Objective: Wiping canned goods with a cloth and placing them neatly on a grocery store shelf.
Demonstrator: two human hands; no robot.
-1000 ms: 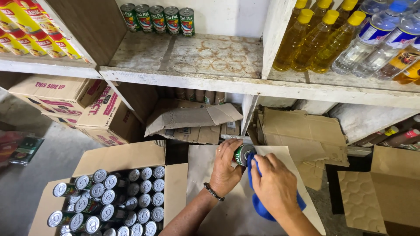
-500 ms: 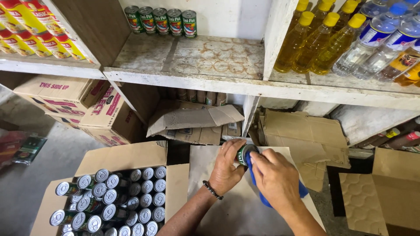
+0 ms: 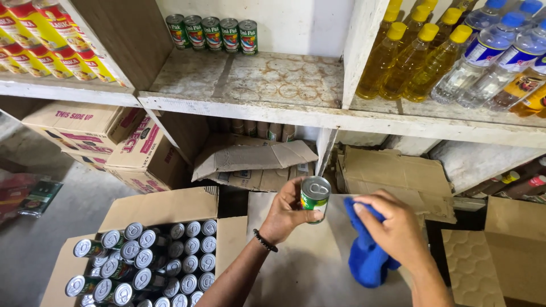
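Note:
My left hand (image 3: 287, 213) grips a small tin can (image 3: 314, 197) with a green label and a silver pull-tab lid, held upright below the shelf edge. My right hand (image 3: 395, 227) holds a blue cloth (image 3: 367, 256) just right of the can, not touching it. Down at the left, an open cardboard box (image 3: 165, 207) holds several more cans (image 3: 148, 261) of the same kind. A row of several similar cans (image 3: 213, 31) stands at the back of the worn white shelf (image 3: 256, 79).
Yellow oil bottles (image 3: 406, 51) and clear water bottles (image 3: 489, 54) fill the right shelf bay. Yellow packets (image 3: 51, 37) lean at the upper left. Printed cartons (image 3: 102, 139) and flattened cardboard (image 3: 256, 156) lie under the shelf.
My right hand with the blue cloth has come off the can and moved to the right. The can's lid now shows, and my left hand has lifted it slightly.

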